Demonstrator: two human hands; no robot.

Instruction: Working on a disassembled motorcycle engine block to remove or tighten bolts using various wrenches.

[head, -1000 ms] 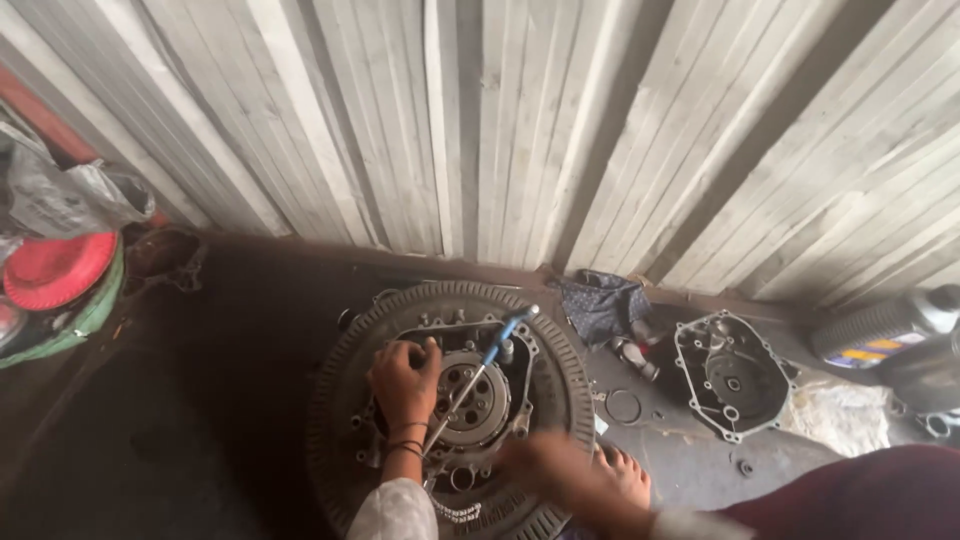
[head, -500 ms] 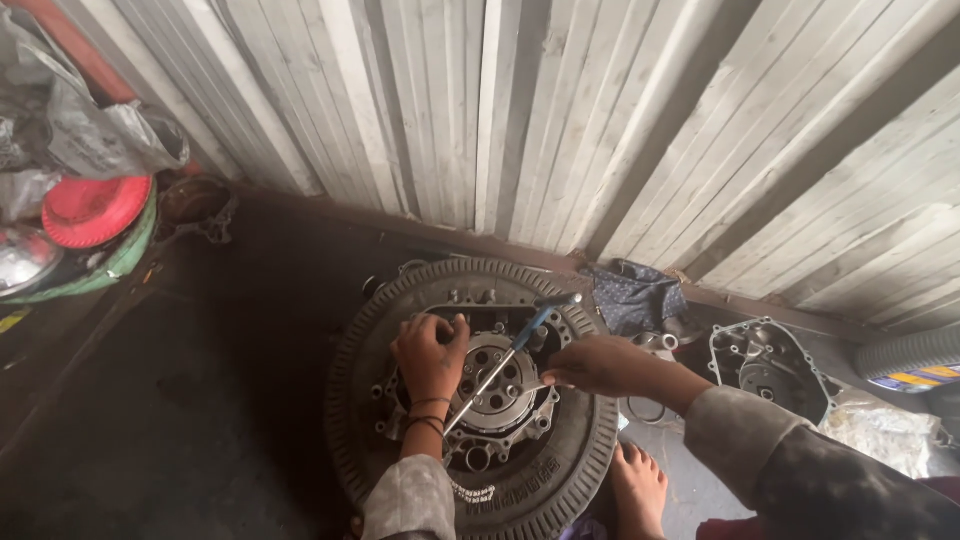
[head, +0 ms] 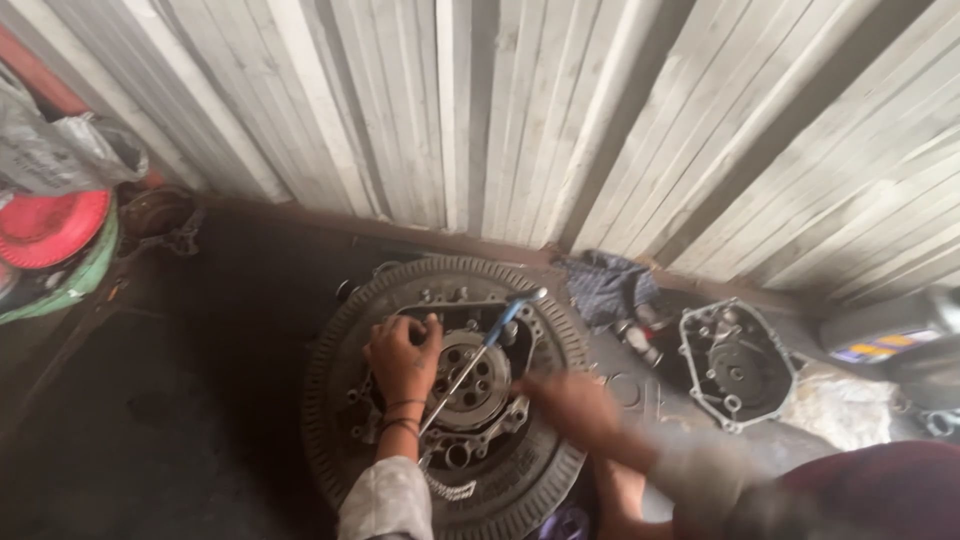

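A large toothed flywheel (head: 335, 420) lies flat on the dark floor, with a metal clutch cover (head: 470, 385) bolted at its centre. My left hand (head: 403, 355) rests on the left part of the cover, fingers curled over its upper edge. A long tool with a blue handle (head: 503, 322) leans across the cover, its thin shaft running down to the lower left beside my left wrist. My right hand (head: 570, 400) is blurred over the flywheel's right side, below and to the right of the blue handle and not touching it.
A corrugated metal wall (head: 500, 120) closes the back. A grey engine casing (head: 735, 365) and a blue rag (head: 605, 285) lie to the right. A red lid (head: 50, 225) on a green basin and a plastic bag (head: 50, 150) sit at the far left. My bare foot (head: 620, 495) is by the flywheel.
My right hand has come away from the blue handle and dropped to the lower right, blurred with motion. My left hand stays on the cover. The camera view has shifted slightly.
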